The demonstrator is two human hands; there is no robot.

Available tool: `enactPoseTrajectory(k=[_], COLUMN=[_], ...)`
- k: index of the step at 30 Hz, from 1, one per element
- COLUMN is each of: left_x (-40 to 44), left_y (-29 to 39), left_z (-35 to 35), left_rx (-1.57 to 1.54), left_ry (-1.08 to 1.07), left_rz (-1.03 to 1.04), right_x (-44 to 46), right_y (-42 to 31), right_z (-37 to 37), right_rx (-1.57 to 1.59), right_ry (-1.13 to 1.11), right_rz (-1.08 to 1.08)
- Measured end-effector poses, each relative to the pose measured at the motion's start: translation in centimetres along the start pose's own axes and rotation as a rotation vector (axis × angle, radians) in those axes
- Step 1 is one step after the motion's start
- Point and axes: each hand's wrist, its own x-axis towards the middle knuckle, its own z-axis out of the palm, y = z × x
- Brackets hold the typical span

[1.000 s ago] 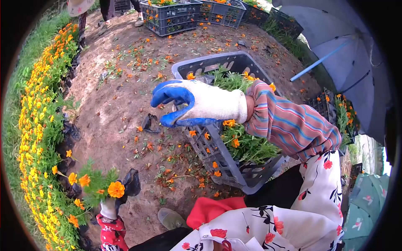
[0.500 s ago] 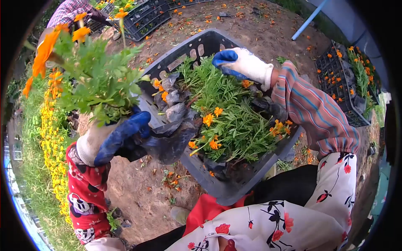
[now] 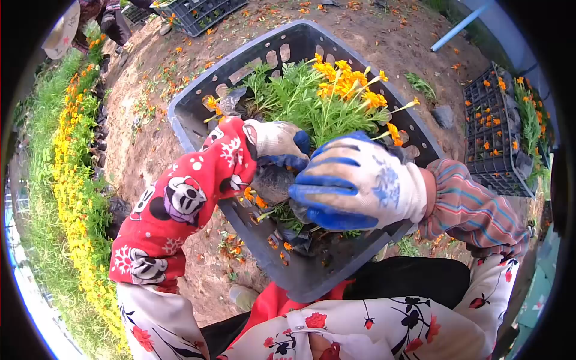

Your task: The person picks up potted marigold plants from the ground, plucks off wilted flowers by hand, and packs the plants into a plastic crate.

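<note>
In the head view, my left hand (image 3: 279,141), in a white glove with blue-coated fingers, reaches into a black plastic crate (image 3: 255,225). Its fingers curl against a dark plastic grow bag (image 3: 273,183) of a marigold plant. Close beside it, my right hand (image 3: 360,183), gloved alike, is bent over the bagged plants with its fingers together. Its fingertips press down by a dark bag and are partly hidden. Leafy marigold plants (image 3: 288,99) lie in the crate, their orange flowers (image 3: 345,84) towards the far right side.
Another black crate (image 3: 492,135) with marigolds stands at the right, and one more crate (image 3: 198,15) is at the top. Rows of yellow flowers (image 3: 72,210) line the left. A person (image 3: 90,24) is at upper left; a blue pipe (image 3: 459,30) lies at upper right.
My left hand has swung from the left into the crate with the marigold plant it held upright. My right hand has come down beside it. Orange blooms now lie at the crate's far right.
</note>
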Motion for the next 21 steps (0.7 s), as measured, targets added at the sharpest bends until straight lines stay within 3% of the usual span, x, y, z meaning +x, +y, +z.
enactPoseTrajectory(k=[1, 2, 3, 6, 7, 9, 10, 11, 15, 16, 17, 18, 19, 20, 21], left_x=[-2.5, -5.5, -8.1, -15.6, -18.0, -21.1, -22.9, -23.0, -25.6, -25.8, -26.2, -26.3, -26.8, -26.6, -27.6], left_y=[-0.7, -1.0, -1.4, -5.4, -6.5, -12.3, -13.8, -17.4, -23.7, -25.8, -27.9, -30.7, -32.4, -35.9, -38.7], left_z=[-0.8, -1.0, -1.0, 1.8, 3.8, 10.3, 14.5, 19.9, 37.2, 41.5, 45.1, 49.3, 51.8, 55.8, 58.7], left_rx=[0.001, -0.229, -0.133, -0.576, -0.525, -0.54, -0.235, -0.261, -0.553, -0.802, -1.026, -0.909, -1.362, -1.605, -1.393], left_ry=[0.155, 0.308, 0.62, 1.021, 1.149, 1.259, 1.281, 1.299, 0.964, 0.991, 1.114, 1.321, 1.459, 1.775, 1.789], left_rz=[0.161, 0.151, 0.25, 0.323, 0.175, 0.089, -0.107, -0.142, -0.533, -0.656, -0.756, -0.849, -0.983, -0.854, -1.133], right_x=[0.4, 0.8, 1.0, 2.0, 2.2, 1.9, 1.9, 2.2, 2.6, 2.4, 2.7, 2.8, 2.7, 3.8, 1.7], right_y=[-0.3, -0.5, -0.1, 2.1, 3.0, 5.3, 5.4, 5.1, 3.1, 3.0, 3.1, 3.6, 4.3, 4.2, 6.1], right_z=[2.1, 3.8, 5.2, 8.5, 9.3, 11.1, 11.2, 11.2, 11.1, 11.2, 11.2, 11.3, 12.4, 12.4, 13.4], right_rx=[-0.035, -0.069, -0.013, 0.01, 0.057, 0.178, 0.192, 0.171, 0.057, 0.0, 0.098, 0.196, 0.398, 0.44, 0.267], right_ry=[-0.083, -0.166, -0.191, -0.223, -0.218, -0.183, -0.18, -0.201, -0.237, -0.236, -0.189, -0.142, -0.022, -0.051, -0.079], right_rz=[-0.014, -0.032, 0.058, 0.098, 0.117, 0.129, 0.179, 0.183, 0.344, 0.414, 0.508, 0.609, 0.76, 0.765, 0.751])
